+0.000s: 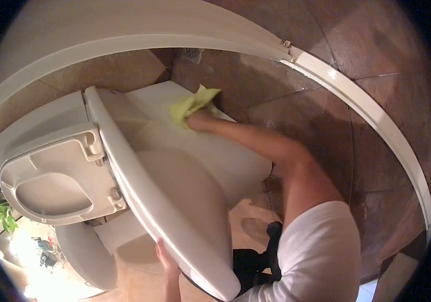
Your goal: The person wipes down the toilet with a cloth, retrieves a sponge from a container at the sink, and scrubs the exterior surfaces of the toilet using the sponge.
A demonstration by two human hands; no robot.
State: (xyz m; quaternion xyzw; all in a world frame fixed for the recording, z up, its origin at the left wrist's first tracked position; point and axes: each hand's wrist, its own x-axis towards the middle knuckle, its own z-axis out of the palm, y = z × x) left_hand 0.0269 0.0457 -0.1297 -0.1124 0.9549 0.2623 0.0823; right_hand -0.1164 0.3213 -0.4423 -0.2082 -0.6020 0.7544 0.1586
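My right hand (201, 121) presses a yellow cloth (188, 108) against the lower outer side of the white toilet (200, 166). The fingers are closed on the cloth and partly hidden by it. At the bottom, my left hand (167, 257) grips the edge of the toilet's rim (175, 241); some of its fingers are out of sight. The raised seat and lid (49, 156) show at the left, with hinges where they meet the bowl.
Brown floor tiles (306, 126) surround the toilet, shiny in places. A curved white raised edge (376, 118) runs across the floor at the right. A small drain cover (193, 54) lies near the top. A green plant (6, 216) and a bright light stand at the lower left.
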